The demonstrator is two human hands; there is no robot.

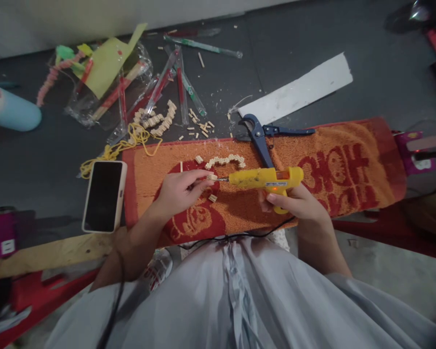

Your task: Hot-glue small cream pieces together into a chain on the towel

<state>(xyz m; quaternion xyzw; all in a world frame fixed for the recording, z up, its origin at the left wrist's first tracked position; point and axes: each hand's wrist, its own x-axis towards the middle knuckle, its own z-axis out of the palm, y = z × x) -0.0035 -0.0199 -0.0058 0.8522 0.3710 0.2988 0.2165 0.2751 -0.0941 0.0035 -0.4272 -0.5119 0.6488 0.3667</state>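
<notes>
My right hand (pixel 294 201) is wrapped round the handle of a yellow glue gun (pixel 254 178), which points left and shows a small orange light. Its metal nozzle meets a small bundle of short wooden sticks (pixel 212 177), pinched between the fingertips of my left hand (pixel 183 189). Just beyond lies a wavy strip of glued stick pieces (pixel 225 161) on the orange towel (pixel 276 203). Two more small stick bundles rest there, one above (pixel 199 159) and one below (pixel 212 198) my left fingertips. Whether glue is coming out is too small to tell.
A blue pipe cutter (pixel 257 138) lies across the towel's far edge beside a white board strip (pixel 301 89). A phone (pixel 104 196), yellow string (pixel 131 138), curved stick strips (pixel 165 118) and wrapped tubes (pixel 181 87) are at left. The gun's black cord (pixel 236 236) trails along the front.
</notes>
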